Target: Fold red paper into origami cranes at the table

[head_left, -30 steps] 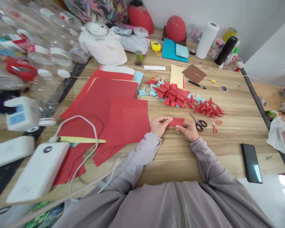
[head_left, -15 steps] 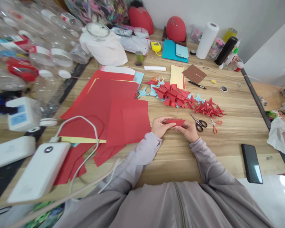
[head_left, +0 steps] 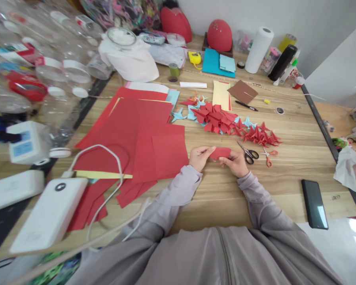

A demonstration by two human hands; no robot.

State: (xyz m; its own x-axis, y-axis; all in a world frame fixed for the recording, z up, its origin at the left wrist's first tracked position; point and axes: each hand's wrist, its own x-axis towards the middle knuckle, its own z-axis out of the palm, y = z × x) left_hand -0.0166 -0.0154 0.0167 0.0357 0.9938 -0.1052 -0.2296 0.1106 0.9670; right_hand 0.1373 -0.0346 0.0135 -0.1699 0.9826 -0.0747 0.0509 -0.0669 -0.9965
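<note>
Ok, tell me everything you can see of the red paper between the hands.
The red paper is a small, plain red piece with a matte look, wider than it is tall, and seemingly folded. The left hand pinches its left end and the right hand holds it near its right end. It lies left of the black-handled scissors. Its far side is hidden, and I can't tell whether it touches the tabletop.

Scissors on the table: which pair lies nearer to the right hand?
The black-handled pair, just beside the right hand; the orange-handled pair lies farther right.
</note>
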